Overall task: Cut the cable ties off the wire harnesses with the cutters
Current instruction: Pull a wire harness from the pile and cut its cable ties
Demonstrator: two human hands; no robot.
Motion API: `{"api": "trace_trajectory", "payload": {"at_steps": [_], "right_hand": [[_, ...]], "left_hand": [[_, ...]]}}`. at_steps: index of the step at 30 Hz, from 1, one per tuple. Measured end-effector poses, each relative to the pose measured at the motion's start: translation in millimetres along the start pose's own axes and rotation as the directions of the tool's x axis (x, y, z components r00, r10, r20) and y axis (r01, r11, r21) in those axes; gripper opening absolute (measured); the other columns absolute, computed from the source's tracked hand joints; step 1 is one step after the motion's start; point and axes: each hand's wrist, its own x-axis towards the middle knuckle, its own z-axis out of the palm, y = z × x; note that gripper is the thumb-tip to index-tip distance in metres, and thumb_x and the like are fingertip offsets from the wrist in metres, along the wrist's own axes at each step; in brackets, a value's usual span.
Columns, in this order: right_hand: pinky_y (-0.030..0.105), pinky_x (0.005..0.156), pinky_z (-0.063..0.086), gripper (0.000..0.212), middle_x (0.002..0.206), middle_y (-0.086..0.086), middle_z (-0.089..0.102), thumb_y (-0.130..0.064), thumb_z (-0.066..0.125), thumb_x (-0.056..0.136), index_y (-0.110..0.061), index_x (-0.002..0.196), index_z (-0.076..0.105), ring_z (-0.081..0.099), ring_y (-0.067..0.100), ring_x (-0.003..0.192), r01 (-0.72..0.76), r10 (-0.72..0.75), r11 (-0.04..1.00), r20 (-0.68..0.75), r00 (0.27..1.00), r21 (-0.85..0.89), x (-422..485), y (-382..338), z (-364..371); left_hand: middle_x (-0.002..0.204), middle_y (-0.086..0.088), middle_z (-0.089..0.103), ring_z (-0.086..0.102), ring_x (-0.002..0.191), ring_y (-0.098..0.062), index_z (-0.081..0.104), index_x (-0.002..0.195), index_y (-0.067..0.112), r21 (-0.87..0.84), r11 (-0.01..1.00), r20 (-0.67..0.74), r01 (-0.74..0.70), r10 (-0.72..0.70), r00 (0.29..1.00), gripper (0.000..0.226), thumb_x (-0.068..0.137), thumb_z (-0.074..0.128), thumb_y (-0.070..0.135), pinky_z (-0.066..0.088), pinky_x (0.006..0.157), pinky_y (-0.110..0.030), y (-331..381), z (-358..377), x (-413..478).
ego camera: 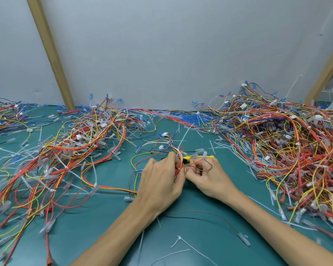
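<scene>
Gripping a small wire harness [178,153] between them, both hands work at the middle of the green mat [108,223].

Left hand [160,181]: fingers curled round the bundle of red, yellow and orange leads, knuckles up, thumb side toward the other hand.

Right hand [208,177]: fingers curled too, thumb and forefinger pinched at the same bundle, touching the left hand. A thin red lead and a black one loop over its knuckles.

Cutters [200,156]: yellow handles, dark head. They show just beyond the right hand's knuckles, head pointing at the harness. Whether the right hand holds them or they lie on the mat cannot be told.

The harness trails away from the hands toward the wall, ending in white connectors [164,134].

Left heap of harnesses [85,135]: tangled, many white ties on it. Right heap [288,143]: larger, denser, reaching the mat's near edge.

Loose cable ties [181,239] are strewn over the mat, some near the forearms, more between the two heaps.

Behind it all: a grey wall panel [161,54] and a slanted wooden post [50,54].
</scene>
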Motion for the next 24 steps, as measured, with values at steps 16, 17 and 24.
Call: {"api": "trace_trajectory", "payload": {"at_steps": [16,17,24], "right_hand": [[0.023,0.046,0.028,0.021,0.075,0.005,0.051,-0.035,0.056,0.091,-0.014,0.089,0.06,0.04,0.014,0.058,-0.318,0.495,0.422,0.078,0.865,0.849,10.5,12.5,-28.3],[0.022,0.045,0.031,0.023,0.075,0.004,0.052,-0.034,0.054,0.094,-0.013,0.091,0.062,0.043,0.015,0.06,-0.306,0.507,0.401,0.069,0.859,0.863,10.6,13.0,-28.0],[0.025,0.065,0.046,0.032,0.096,0.013,0.072,-0.03,0.053,0.097,-0.005,0.103,0.072,0.062,0.018,0.086,-0.46,0.384,0.59,0.271,0.883,0.663,16.4,5.0,-29.0]], "left_hand": [[0.091,0.016,0.056,0.058,0.081,-0.009,0.066,0.103,0.025,-0.232,0.972,-0.052,-0.046,0.035,0.998,0.015,0.096,0.059,0.036,0.048,0.077,-0.041,-15.2,-8.2,3.2],[0.096,0.016,0.058,0.059,0.086,-0.009,0.068,0.109,0.026,-0.218,0.974,-0.043,-0.066,0.058,0.997,0.018,0.097,0.058,0.035,0.047,0.078,-0.041,-14.6,-7.0,2.7],[0.117,0.015,0.066,0.06,0.097,-0.014,0.07,0.123,0.028,-0.12,0.955,-0.01,-0.271,0.272,0.962,0.029,0.097,0.06,0.023,0.044,0.077,-0.036,-12.0,-1.9,1.3]]}}
